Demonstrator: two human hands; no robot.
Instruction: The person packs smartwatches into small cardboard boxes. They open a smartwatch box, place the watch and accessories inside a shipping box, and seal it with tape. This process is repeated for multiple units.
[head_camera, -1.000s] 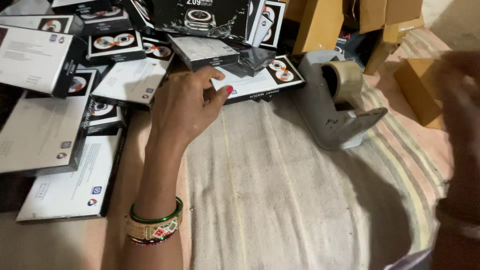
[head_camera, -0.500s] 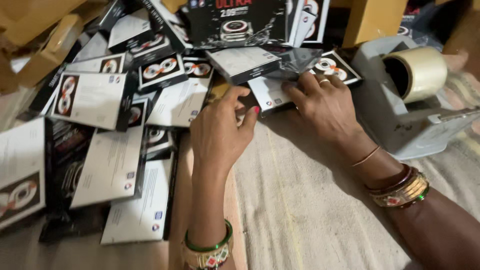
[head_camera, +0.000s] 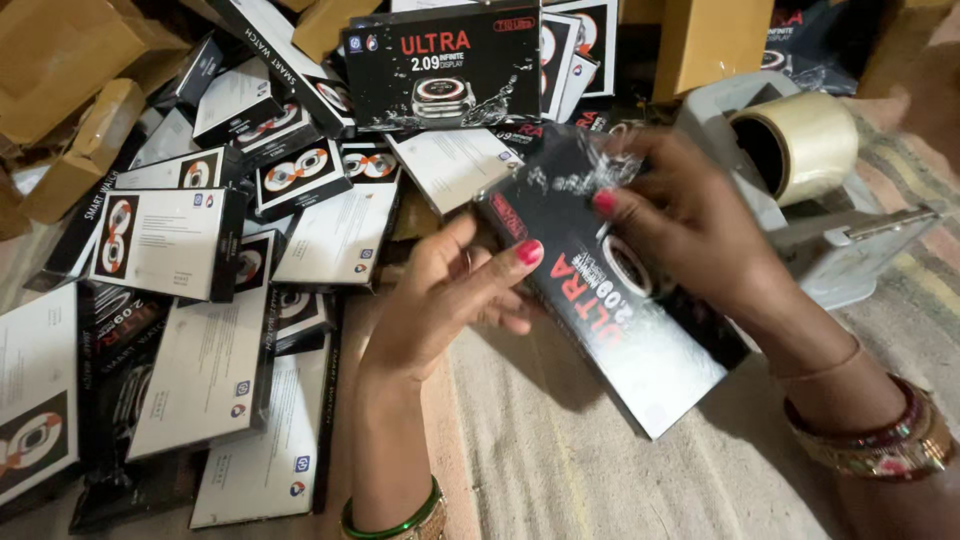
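My right hand (head_camera: 690, 235) grips a flat black product box (head_camera: 640, 350) with a watch picture, lifted above the cloth and tilted toward me. Its far end sits under my right fingers. My left hand (head_camera: 450, 295) has its fingers apart, its thumb touching the box's left edge. Both wrists carry bangles. A heap of similar black and white boxes (head_camera: 215, 250) lies just left of my left hand.
A grey tape dispenser (head_camera: 850, 240) with a clear tape roll (head_camera: 800, 145) stands at the right. Brown cardboard cartons (head_camera: 60, 60) lie at the far left and one (head_camera: 710, 45) at the back. A striped cloth (head_camera: 560, 470) covers the surface below my hands.
My right hand has picked one black box out of the pile and raised it toward me. My left hand moved from the pile to the box's edge.
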